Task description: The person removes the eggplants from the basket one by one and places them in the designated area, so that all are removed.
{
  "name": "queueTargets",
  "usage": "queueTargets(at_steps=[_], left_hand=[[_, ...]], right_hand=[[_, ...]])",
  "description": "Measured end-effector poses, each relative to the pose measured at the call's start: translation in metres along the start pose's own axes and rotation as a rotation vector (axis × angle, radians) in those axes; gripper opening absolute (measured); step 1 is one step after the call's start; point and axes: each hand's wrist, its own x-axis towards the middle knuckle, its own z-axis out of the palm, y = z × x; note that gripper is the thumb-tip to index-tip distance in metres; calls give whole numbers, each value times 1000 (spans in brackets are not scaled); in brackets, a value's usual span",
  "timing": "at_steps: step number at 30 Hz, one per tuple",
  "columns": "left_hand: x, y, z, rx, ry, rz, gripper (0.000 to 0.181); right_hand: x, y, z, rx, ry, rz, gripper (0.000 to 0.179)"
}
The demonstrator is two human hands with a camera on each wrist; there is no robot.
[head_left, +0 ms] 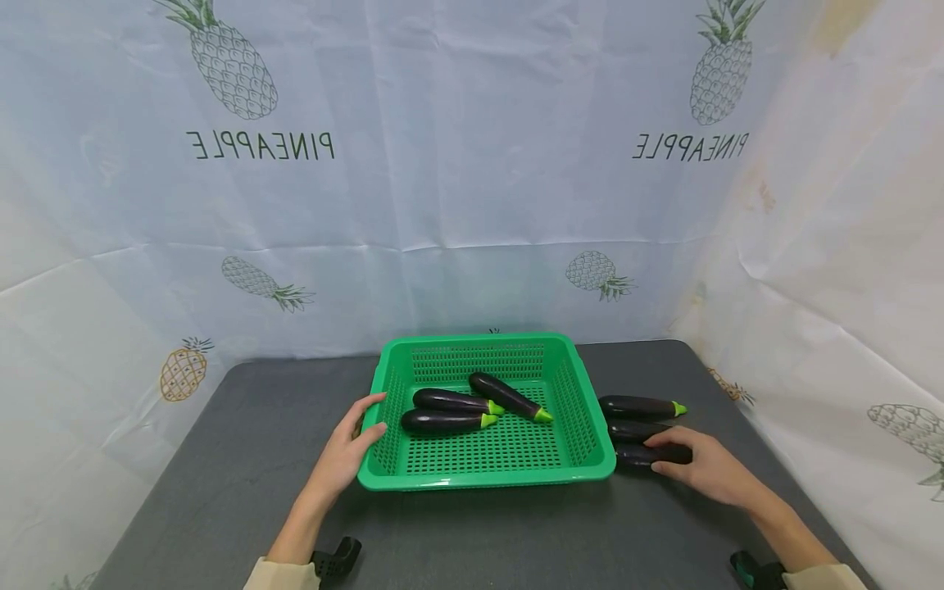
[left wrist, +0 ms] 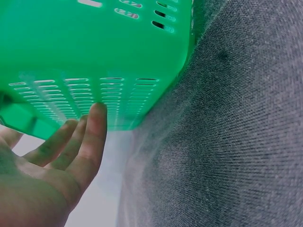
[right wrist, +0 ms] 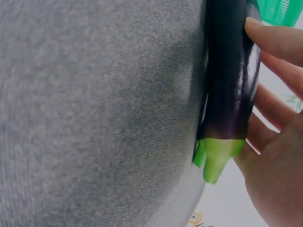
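Three dark purple eggplants with green caps lie in a green plastic basket (head_left: 487, 480); one eggplant (head_left: 509, 395) slants at the back right. My left hand (head_left: 345, 451) holds the basket's left rim, thumb over the edge. In the left wrist view, several fingers (left wrist: 92, 137) rest against the slotted outer wall. Right of the basket, three more eggplants lie side by side on the table. My right hand (head_left: 711, 465) pinches the nearest eggplant (right wrist: 232, 80), thumb on one side and fingers on the other. Its cap shows in the right wrist view; the hand hides it in the head view.
The dark grey table (head_left: 479, 541) carries everything. Behind the table hangs a pale curtain (head_left: 472, 188) with pineapple prints, and another stretch of cloth runs along the right side. Another eggplant (head_left: 642, 406) lies farthest back beside the basket's right wall.
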Motion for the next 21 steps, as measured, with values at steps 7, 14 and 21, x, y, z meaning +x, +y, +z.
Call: queueTargets(at_steps=[7,14,21], left_hand=[[0,2,1,5,4,-10,50],[-2,4,1,-14,-8,12,49],[-2,5,-1,-19,-19,26,49]], right_hand=[[0,-1,1,-33,71,-60,29],[-1,-12,-7,17,144,-32,24],[0,-31,-20,61,216,-72,17]])
